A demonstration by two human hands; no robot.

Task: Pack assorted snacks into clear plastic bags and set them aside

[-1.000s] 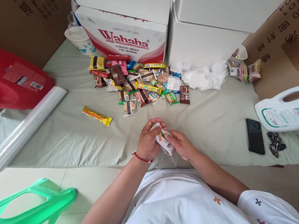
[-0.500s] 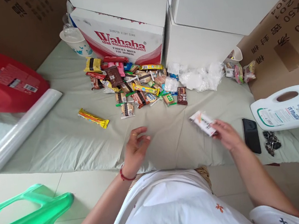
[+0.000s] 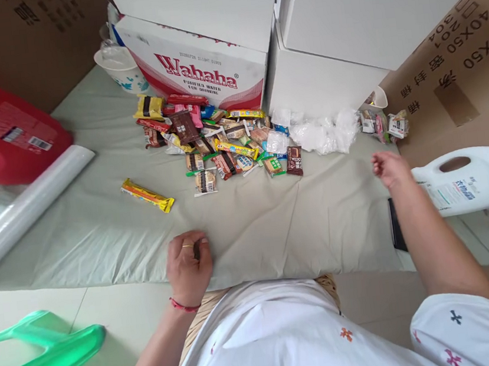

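Observation:
My left hand rests near the front edge of the cloth-covered surface, fingers curled in and thumb against them; nothing shows in it. My right hand is over the right side, its fingers curled with no packet visible in them. Just beyond it lies a small group of snack packets, with a white packet at its right end. A pile of wrapped biscuits and bars lies at the back middle. One yellow snack bar lies apart, to the left.
Clear crumpled plastic wrappers lie right of the pile. A Wahaha carton stands behind. On the right are a white detergent bottle and a phone, partly covered by my arm. A red jug and plastic film roll are left.
My right hand has moved right and away from me, and the white packet has left it for the group at right. My left hand has drawn back leftward and curled closed.

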